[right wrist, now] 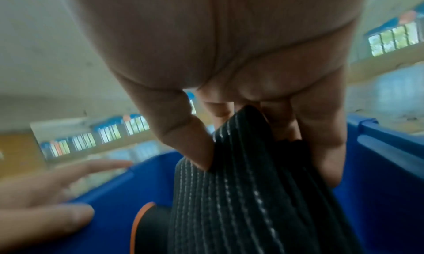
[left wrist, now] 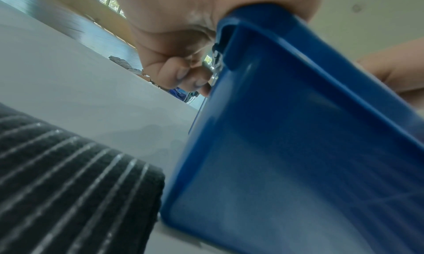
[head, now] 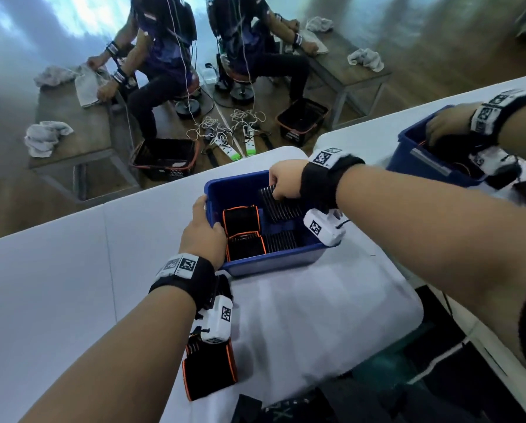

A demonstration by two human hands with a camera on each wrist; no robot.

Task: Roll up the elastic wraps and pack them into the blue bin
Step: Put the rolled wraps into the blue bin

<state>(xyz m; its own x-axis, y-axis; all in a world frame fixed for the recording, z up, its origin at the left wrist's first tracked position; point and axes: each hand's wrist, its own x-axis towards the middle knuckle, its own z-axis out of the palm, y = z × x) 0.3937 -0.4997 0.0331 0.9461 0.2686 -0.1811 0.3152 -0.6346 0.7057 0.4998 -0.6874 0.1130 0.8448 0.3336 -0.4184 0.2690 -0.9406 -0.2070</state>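
Observation:
The blue bin (head: 267, 265) stands on the white table. My left hand (head: 206, 227) grips its left rim, the wall caught between thumb and fingers; the left wrist view shows that rim (left wrist: 263, 31) in the crook of the hand. My right hand (head: 281, 184) reaches into the far right of the bin and pinches a black white-striped rolled wrap (head: 281, 207), held between thumb (right wrist: 183, 136) and fingers. Two orange-edged black rolls (head: 241, 221) (head: 245, 247) and another striped roll (head: 281, 242) lie inside. An orange-edged wrap (head: 209, 370) lies flat under my left wrist.
A wall mirror behind the table repeats the bin and my right hand (head: 438, 126). A striped wrap (left wrist: 69, 176) lies on the table beside the bin's near wall. Dark items (head: 377, 392) sit past the table's near right edge. Another person (head: 164, 56) sits at wooden benches with towels.

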